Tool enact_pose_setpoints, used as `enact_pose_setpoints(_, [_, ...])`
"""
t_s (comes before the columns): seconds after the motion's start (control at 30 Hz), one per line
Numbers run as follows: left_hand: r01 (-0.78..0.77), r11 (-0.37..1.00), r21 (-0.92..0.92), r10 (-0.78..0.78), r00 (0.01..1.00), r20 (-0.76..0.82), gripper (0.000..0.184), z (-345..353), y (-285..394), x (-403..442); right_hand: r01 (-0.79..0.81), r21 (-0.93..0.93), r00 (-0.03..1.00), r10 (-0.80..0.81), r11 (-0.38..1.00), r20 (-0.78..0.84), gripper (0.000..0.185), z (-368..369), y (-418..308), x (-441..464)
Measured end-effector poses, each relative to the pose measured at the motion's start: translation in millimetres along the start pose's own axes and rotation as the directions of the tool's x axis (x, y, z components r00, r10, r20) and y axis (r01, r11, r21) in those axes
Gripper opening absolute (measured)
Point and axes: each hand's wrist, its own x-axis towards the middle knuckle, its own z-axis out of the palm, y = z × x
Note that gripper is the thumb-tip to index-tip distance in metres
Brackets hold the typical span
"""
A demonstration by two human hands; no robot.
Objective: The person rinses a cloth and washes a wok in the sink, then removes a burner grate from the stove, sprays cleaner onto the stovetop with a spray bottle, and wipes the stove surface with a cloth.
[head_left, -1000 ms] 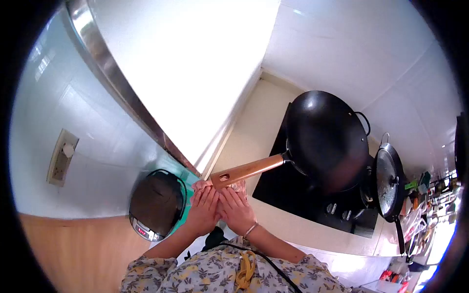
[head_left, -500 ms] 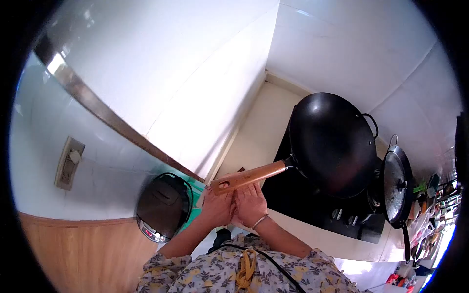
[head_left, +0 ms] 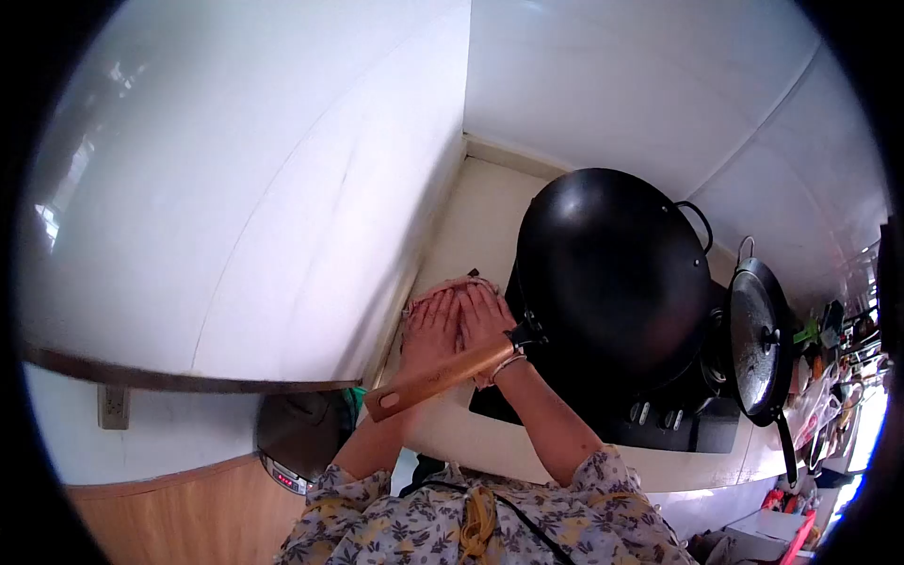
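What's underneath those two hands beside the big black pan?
A pinkish cloth lies under the left hand and right hand, on the pale counter. Its far edge shows; anything beneath the cloth is hidden.

cloth (head_left: 450, 284): pink, soft, rumpled, with folds visible along its far edge. pose: lying low on the pale worktop (head_left: 476, 212), in the strip between the white wall panel (head_left: 311, 217) and the black wok (head_left: 612, 273). 2 hands, left hand (head_left: 433, 330) and right hand (head_left: 483, 323), cover its middle; full outline hidden. 1 small dark patch (head_left: 474, 273) shows at the far edge.
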Motion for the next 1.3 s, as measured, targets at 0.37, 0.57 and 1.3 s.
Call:
enact_pose_setpoints(0.37, [0.008, 1.0, 0.0, -0.008, 0.997, -0.076, 0.063, -10, 1, 28, -0.049, 0.214, 0.986, 0.081, 0.976, -0.146, 0.044, 3, 9, 32])
enact_pose_setpoints(0.57, [-0.055, 0.99, 0.132, 0.067, 0.993, -0.092, 0.065, 6, -6, 16, -0.137, 0.139, 0.989, 0.144, 0.981, -0.038, 0.047, -12, -6, 15])
enact_pose_setpoints(1.3, [-0.147, 0.987, -0.068, 0.141, 0.987, -0.079, 0.058, -28, 94, -128, -0.151, -0.125, 0.988, 0.146, 0.981, -0.05, 0.049, -31, -49, -170])
